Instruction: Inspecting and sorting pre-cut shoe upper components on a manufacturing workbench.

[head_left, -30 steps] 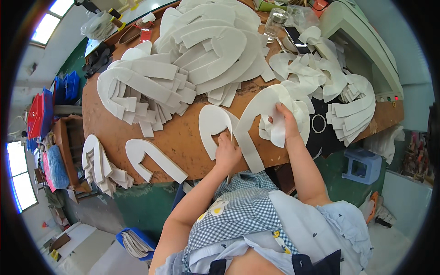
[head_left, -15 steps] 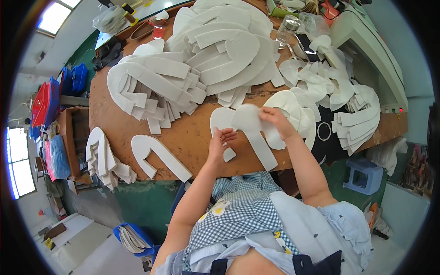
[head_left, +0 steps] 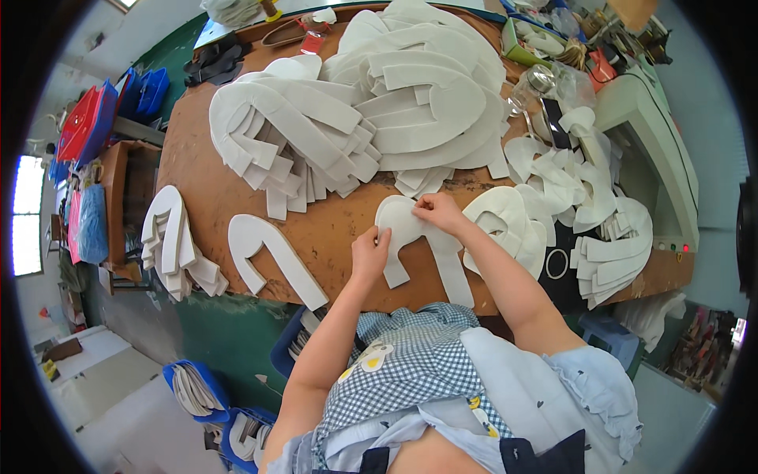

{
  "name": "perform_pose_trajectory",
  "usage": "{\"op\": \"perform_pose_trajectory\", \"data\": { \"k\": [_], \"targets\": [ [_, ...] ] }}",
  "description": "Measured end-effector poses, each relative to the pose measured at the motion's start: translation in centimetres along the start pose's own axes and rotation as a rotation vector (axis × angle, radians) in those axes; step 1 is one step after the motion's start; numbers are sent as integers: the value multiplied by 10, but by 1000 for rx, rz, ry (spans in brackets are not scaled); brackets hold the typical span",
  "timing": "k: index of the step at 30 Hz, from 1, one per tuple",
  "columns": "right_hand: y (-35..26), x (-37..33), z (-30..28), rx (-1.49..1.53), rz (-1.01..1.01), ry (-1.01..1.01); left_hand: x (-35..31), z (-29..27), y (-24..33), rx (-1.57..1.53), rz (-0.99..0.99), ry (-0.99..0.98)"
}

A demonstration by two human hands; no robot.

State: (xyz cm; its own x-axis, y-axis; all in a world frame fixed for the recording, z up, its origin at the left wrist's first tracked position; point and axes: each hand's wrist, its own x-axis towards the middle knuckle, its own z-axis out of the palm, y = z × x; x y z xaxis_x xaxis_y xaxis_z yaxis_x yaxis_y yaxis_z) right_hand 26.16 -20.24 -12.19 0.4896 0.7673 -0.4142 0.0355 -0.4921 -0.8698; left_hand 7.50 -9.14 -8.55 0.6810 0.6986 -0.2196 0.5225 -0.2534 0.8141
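Note:
Close to the table's near edge lies a white hook-shaped sheet piece [head_left: 407, 224], flat on another piece of like outline whose edge shows along its top left. My left hand [head_left: 369, 251] pinches the left edge, with the thumb on top. At the upper right edge, the fingers of my right hand [head_left: 440, 212] are pressed together on the same piece. To the left rests a single thick white hook-shaped piece [head_left: 288, 265]. Right of my right forearm is a pile of rounded white pieces [head_left: 505, 221].
Large heaps of white pieces [head_left: 442, 103] cover the table's far side. A fanned stack [head_left: 170, 245] lies at the left edge, another [head_left: 612, 257] at the right. A pale machine housing [head_left: 655, 150] stands at the right, near a glass jar [head_left: 537, 81] and a phone [head_left: 555, 122].
My right hand has brought the upper sheet left over the lower one. My left hand, open before, has closed on the left edge. The view has shifted slightly.

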Motion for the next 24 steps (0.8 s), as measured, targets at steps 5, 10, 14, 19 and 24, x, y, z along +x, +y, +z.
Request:
{"op": "perform_pose_trajectory", "data": {
  "k": [5,10,14,19,24],
  "targets": [
    [-1,15,7,-201,-9,76,11,10,-10,-87,-173,36],
    [-5,16,17,-320,-37,194,23,21,-35,-147,-313,-1],
    [2,14,17,-305,-44,248,27,28,-43,-22,-278,28],
    [8,13,18,-342,-127,291,25,28,-40,41,-261,59],
    [8,16,22,-348,-113,279,24,27,-48,-64,-305,52]
  ]
}}
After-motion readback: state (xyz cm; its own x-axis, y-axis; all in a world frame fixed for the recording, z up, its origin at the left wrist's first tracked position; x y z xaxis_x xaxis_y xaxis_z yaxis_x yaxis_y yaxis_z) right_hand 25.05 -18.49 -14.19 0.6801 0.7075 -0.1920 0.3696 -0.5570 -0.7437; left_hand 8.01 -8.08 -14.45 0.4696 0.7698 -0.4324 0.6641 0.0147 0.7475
